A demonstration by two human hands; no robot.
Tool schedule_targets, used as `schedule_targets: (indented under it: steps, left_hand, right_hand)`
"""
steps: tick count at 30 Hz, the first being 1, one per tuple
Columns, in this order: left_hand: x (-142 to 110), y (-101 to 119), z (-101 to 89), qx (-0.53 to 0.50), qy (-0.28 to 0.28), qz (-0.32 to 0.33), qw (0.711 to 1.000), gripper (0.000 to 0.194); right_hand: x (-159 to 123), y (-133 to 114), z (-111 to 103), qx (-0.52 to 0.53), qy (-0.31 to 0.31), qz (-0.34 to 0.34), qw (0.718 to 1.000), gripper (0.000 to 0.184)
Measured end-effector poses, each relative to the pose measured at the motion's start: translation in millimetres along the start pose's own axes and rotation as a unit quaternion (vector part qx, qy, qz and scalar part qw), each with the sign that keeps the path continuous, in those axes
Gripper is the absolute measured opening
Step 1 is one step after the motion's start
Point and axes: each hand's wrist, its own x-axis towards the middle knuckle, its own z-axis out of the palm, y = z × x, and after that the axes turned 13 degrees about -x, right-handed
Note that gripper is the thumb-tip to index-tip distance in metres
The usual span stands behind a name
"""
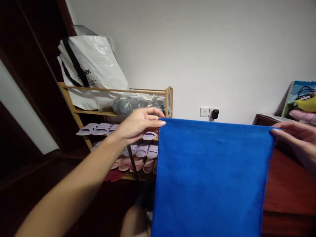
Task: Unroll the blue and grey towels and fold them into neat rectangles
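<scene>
A blue cloth (212,177) hangs spread out in front of me, its top edge stretched nearly straight between both hands. My left hand (140,123) pinches the upper left corner between thumb and fingers. At the upper right corner, my right hand (297,138) grips the cloth with the thumb on the near side; part of this hand is cut off by the picture's edge. The lower end of the cloth runs out of view.
Behind my left arm stands a wooden rack (169,102) with several slippers (143,149) and a large white bag (93,62). A reddish-brown wooden furniture piece (291,184) is at the right. A black plug (215,114) sits in the wall socket.
</scene>
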Motion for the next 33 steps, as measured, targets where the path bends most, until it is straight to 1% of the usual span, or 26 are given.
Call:
schedule_targets:
  steps: [2,4,6,7,8,12,14,17,20,22,25,27,30,33]
  left_hand:
    - [10.4,-29.1,-6.0,-0.027,-0.011,-0.032,0.999,0.030]
    - [24.2,-62.3,-11.2,-0.039,-0.008,-0.055,0.998,0.030]
    - [40.6,-97.1,-14.8,-0.040,0.015,-0.069,0.997,0.030]
    - [49.2,-114.3,-15.9,-0.035,0.044,-0.075,0.996,0.029]
    - [57.7,-131.0,-16.5,-0.023,0.074,-0.084,0.993,0.026]
    - [85.6,-189.2,-15.9,0.011,0.125,-0.096,0.987,0.015]
    - [94.4,-212.6,-15.9,0.040,0.142,-0.100,0.984,0.011]
    - [102.8,-241.7,-18.9,0.097,0.168,-0.091,0.977,0.008]
    - [110.7,-264.1,-23.9,0.155,0.187,-0.067,0.968,0.005]
    - [118.3,-275.3,-27.0,0.186,0.190,-0.055,0.962,0.004]
    - [133.4,-286.1,-30.2,0.229,0.187,-0.048,0.954,0.004]
    - [143.3,-288.7,-30.5,0.260,0.179,-0.047,0.948,0.005]
    - [150.7,-287.6,-24.3,0.315,0.162,-0.038,0.934,0.011]
    - [144.4,-288.1,-6.0,0.367,0.131,0.004,0.921,0.030]
  right_hand:
    - [-1.7,3.8,19.0,0.028,-0.055,0.038,0.997,0.042]
    - [0.0,18.6,42.6,0.043,-0.097,0.065,0.992,0.044]
    - [3.7,40.8,70.0,0.046,-0.139,0.080,0.986,0.045]
    - [5.6,52.8,84.5,0.047,-0.155,0.083,0.983,0.046]
    - [7.3,64.5,99.2,0.049,-0.165,0.086,0.981,0.049]
    - [12.0,102.9,154.2,0.043,-0.196,0.086,0.976,0.058]
    - [13.3,117.7,176.8,0.031,-0.215,0.082,0.973,0.059]
    - [14.8,137.3,202.9,0.001,-0.231,0.076,0.970,0.058]
    - [17.8,152.8,221.2,-0.035,-0.234,0.073,0.969,0.054]
    - [21.7,159.5,230.5,-0.064,-0.232,0.073,0.968,0.050]
    - [30.7,163.8,241.2,-0.110,-0.226,0.071,0.965,0.041]
    - [37.3,163.3,246.2,-0.143,-0.223,0.070,0.962,0.036]
    - [42.2,156.6,252.7,-0.201,-0.218,0.069,0.953,0.032]
    - [32.7,142.2,263.9,-0.253,-0.203,0.040,0.945,0.043]
